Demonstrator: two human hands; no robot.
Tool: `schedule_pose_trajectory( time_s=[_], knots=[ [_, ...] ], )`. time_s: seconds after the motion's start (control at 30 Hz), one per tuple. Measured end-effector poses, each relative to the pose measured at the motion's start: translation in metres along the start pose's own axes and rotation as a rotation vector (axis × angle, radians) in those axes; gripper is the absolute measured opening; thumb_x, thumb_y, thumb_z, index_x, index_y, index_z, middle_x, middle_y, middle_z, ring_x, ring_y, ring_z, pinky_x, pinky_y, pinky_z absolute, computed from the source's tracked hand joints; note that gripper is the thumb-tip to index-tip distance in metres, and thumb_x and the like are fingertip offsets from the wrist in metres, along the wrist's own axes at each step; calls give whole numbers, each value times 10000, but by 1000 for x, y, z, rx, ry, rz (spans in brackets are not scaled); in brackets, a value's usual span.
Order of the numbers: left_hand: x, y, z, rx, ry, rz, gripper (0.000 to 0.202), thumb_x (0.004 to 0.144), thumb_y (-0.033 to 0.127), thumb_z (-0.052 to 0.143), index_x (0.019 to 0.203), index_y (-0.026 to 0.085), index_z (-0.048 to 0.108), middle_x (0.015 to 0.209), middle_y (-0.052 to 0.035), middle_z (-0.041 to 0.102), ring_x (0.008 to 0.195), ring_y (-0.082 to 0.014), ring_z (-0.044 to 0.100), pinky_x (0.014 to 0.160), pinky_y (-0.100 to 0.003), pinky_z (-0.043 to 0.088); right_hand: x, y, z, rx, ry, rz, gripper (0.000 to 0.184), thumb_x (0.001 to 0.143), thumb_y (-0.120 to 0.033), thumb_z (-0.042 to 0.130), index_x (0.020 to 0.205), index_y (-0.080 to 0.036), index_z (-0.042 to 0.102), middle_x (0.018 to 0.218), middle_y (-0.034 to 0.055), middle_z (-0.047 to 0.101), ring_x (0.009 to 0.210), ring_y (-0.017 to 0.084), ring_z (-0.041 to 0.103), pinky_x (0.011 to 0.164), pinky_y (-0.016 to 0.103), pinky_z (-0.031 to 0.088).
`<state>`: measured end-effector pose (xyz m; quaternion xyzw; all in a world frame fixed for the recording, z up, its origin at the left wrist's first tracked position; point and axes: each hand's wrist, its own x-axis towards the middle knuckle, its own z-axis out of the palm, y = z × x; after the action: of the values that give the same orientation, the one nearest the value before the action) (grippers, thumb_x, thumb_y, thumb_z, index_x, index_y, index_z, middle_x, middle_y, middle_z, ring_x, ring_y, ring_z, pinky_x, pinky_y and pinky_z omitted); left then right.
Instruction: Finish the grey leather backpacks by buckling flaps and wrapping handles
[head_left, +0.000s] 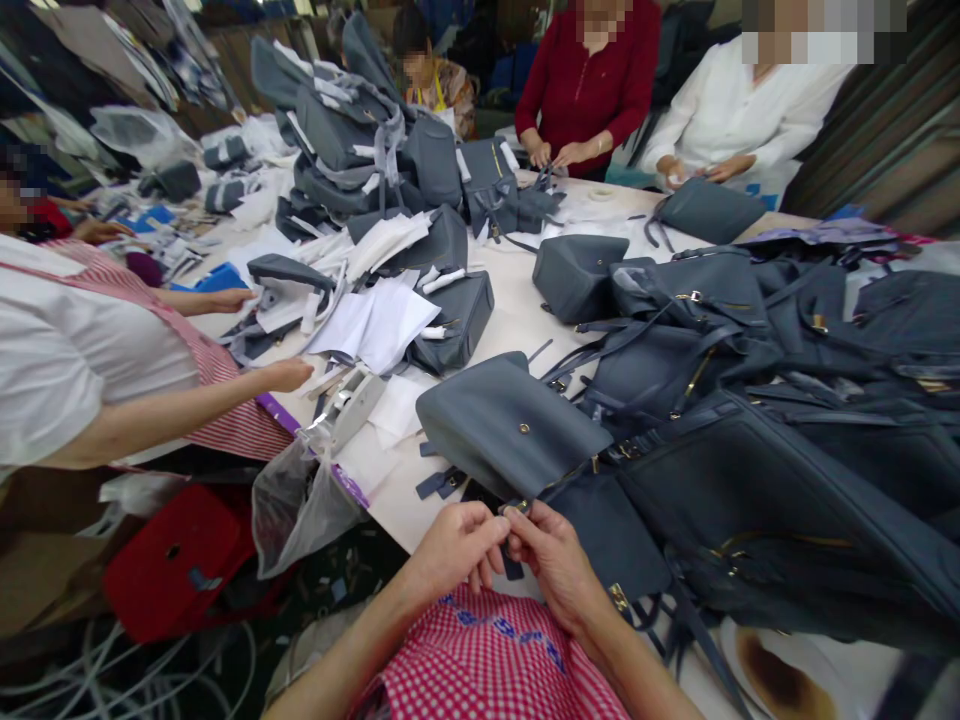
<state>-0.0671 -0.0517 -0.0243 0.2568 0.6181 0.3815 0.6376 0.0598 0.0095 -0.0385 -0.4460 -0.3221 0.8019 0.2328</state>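
Note:
A grey-blue backpack (517, 425) lies at the near edge of the white table (517, 300), flap up with a brass snap. My left hand (454, 550) and my right hand (555, 555) meet just below it, fingers pinched together on a small gold buckle (516, 508) and a dark strap hanging from the bag. Both hands are closed on that strap end. My red checked apron (495, 660) shows beneath them.
A heap of the same backpacks (787, 400) fills the right. More bags and white paper (375, 320) cover the middle. A person in a striped apron (232, 420) reaches in from the left; three others work at the far edge. A clear plastic bag (300, 500) hangs off the table.

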Motion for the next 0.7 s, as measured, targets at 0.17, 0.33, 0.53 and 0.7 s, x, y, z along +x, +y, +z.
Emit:
schedule_pose_trajectory(
  time_s=[0.17,0.33,0.53,0.7],
  knots=[
    [1,0,5,-42,-6,-24,335,759,502,562,712,175,504,548,7,613,383,-103,552,378,-200,421,0,-2,-3,-23,8,9,372,569,-471,848,624,-163,646,492,-47,568,450,71,454,481,210,367],
    [-4,-4,2,-25,-33,-32,244,811,413,508,766,174,510,600,1,623,472,-132,620,462,-238,489,0,-2,-5,-34,2,27,367,566,-466,849,618,-158,655,517,-29,603,449,66,462,473,199,370],
    [-19,-3,2,337,157,187,157,838,235,458,838,169,601,653,-15,650,576,-151,645,555,-245,500,0,-2,-4,-20,23,46,381,541,-468,856,623,-158,649,553,-22,620,444,61,466,463,194,379],
    [-24,1,5,502,276,353,159,850,245,518,868,174,659,745,-43,712,640,-153,640,610,-233,462,1,-3,-3,-10,23,43,389,534,-469,856,605,-159,631,510,-37,587,433,63,464,450,193,365]
  ],
)
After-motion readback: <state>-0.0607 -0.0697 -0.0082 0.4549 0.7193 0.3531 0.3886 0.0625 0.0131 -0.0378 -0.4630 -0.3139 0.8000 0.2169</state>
